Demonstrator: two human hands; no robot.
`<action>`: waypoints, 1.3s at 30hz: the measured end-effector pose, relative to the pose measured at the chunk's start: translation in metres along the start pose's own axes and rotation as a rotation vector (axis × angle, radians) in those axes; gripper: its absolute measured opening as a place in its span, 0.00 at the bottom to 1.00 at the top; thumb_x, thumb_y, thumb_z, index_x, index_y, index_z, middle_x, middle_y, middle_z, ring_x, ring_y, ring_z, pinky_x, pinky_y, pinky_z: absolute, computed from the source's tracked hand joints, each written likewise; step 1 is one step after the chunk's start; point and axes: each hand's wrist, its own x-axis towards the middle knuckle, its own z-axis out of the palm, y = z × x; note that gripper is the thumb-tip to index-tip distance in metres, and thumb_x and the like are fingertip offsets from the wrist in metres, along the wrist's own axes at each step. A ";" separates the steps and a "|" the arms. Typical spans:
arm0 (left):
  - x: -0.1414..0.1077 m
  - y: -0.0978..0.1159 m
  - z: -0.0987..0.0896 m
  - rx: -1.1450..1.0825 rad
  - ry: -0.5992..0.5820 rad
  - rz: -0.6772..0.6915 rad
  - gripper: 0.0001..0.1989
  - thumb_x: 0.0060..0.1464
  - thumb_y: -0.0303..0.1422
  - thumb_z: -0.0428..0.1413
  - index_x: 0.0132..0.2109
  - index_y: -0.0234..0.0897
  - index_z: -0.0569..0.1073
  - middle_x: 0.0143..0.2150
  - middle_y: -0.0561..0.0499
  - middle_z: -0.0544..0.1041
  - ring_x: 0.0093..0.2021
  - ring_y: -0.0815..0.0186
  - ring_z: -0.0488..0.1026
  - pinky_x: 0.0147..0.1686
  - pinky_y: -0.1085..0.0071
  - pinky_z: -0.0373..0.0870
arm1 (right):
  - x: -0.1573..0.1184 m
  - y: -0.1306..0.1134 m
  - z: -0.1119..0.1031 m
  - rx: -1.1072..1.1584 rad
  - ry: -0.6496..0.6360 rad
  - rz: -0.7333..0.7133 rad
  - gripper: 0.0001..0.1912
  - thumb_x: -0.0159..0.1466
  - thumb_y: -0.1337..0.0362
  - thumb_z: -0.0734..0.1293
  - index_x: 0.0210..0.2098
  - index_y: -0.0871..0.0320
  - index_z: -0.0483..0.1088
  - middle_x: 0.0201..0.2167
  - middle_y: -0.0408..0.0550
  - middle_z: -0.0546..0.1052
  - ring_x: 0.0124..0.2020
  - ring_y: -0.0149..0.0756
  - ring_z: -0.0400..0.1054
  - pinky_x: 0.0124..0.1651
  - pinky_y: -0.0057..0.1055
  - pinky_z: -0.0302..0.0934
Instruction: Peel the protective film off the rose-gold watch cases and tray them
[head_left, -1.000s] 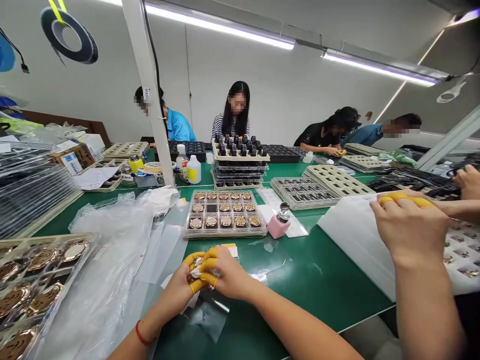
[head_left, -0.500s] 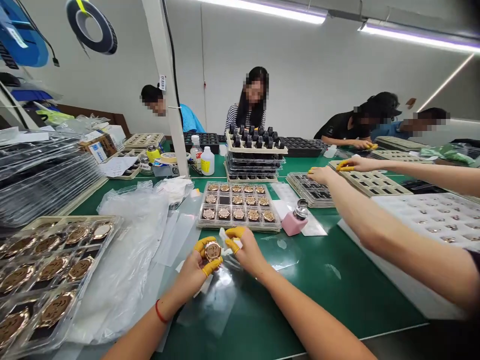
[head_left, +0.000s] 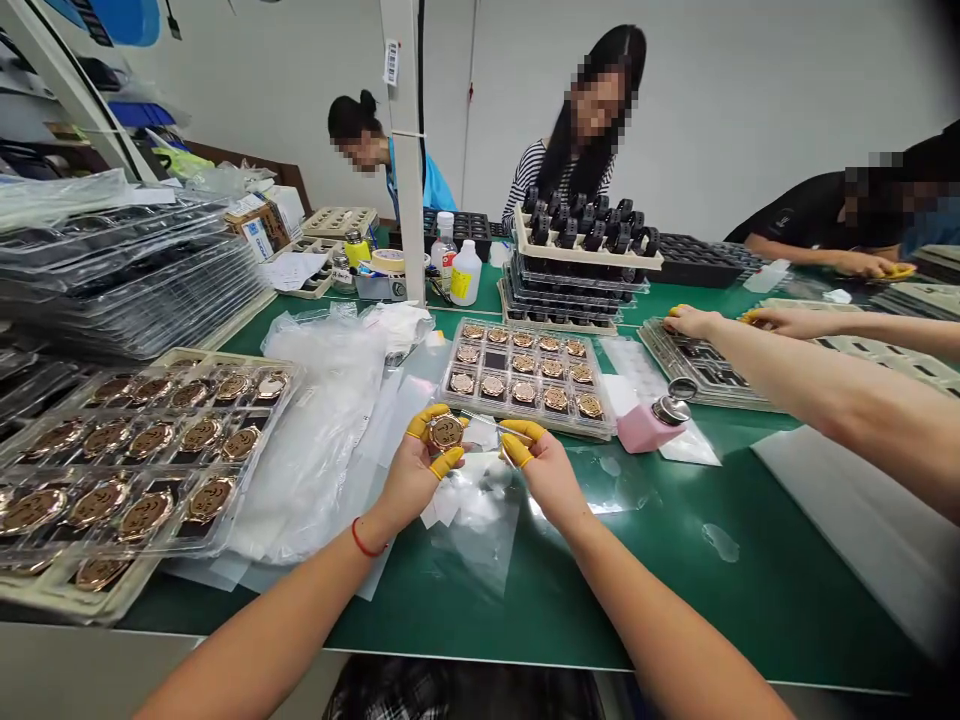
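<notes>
My left hand (head_left: 420, 462), in yellow finger cots, holds a round rose-gold watch case (head_left: 445, 431) with its brown face toward me. My right hand (head_left: 541, 462), also in yellow finger cots, grips thin metal tweezers (head_left: 491, 424), whose tip points left toward the case. Just beyond both hands lies a clear tray (head_left: 536, 416) of similar watch cases, with one dark slot lacking a case. To its right stands a pink bottle (head_left: 646, 428) with a metal top. White wipes and clear film lie on the green table (head_left: 675, 600) beneath my hands.
At the left are trays of watch cases (head_left: 150, 440), stacked clear trays (head_left: 142, 290) and crumpled plastic bags (head_left: 307, 440). Black watch parts (head_left: 592, 228) top a tray stack ahead. A neighbour's arms (head_left: 825, 400) reach in from the right. People sit opposite.
The white wipe has left my right fingers, which now hold tweezers. My left hand still holds the watch case. The view has tilted down and turned left.
</notes>
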 end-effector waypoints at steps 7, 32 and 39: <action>-0.002 -0.007 0.001 0.046 -0.017 0.075 0.27 0.46 0.29 0.60 0.53 0.42 0.60 0.55 0.46 0.68 0.43 0.63 0.74 0.43 0.66 0.74 | 0.002 0.007 -0.001 -0.103 -0.040 0.005 0.20 0.57 0.49 0.63 0.38 0.59 0.70 0.30 0.47 0.73 0.31 0.34 0.66 0.36 0.32 0.61; -0.008 0.004 -0.008 0.318 -0.074 0.184 0.23 0.50 0.34 0.59 0.53 0.40 0.64 0.46 0.48 0.76 0.44 0.62 0.75 0.50 0.64 0.70 | -0.008 -0.019 -0.022 -0.451 -0.272 -0.028 0.17 0.60 0.56 0.63 0.46 0.55 0.67 0.42 0.48 0.73 0.45 0.38 0.66 0.49 0.38 0.59; -0.011 0.001 -0.006 0.448 -0.170 0.170 0.23 0.51 0.34 0.58 0.54 0.41 0.64 0.45 0.49 0.77 0.46 0.61 0.75 0.50 0.64 0.70 | -0.006 -0.025 -0.027 -0.629 -0.326 -0.136 0.06 0.58 0.61 0.62 0.28 0.56 0.68 0.34 0.45 0.73 0.39 0.38 0.65 0.44 0.36 0.58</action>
